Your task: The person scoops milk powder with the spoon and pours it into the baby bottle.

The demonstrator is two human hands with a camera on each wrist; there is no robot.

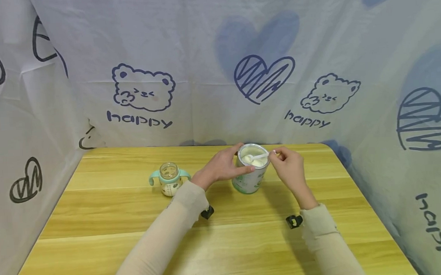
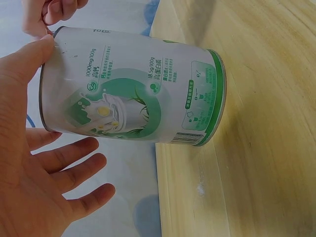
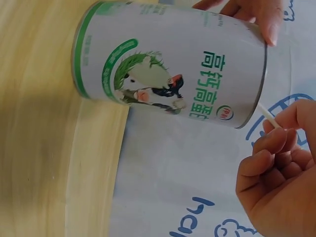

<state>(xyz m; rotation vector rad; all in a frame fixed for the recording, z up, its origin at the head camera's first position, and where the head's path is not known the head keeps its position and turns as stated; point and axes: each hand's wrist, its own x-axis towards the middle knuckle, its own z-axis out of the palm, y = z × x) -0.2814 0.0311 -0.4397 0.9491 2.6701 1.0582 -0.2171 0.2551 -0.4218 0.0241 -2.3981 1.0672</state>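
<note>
A milk powder tin stands upright on the counter. The left hand steadies its rim, fingers relaxed. The right hand pinches a white scoop, handle pointing right, bowl inside the tin.

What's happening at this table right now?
A person is working at an open milk powder can standing on a wooden table. The left hand steadies the can near its rim, thumb against the side. The right hand pinches the handle of a white scoop whose bowl sits over the powder inside. To the left stands an open baby bottle with teal handles, untouched.
</note>
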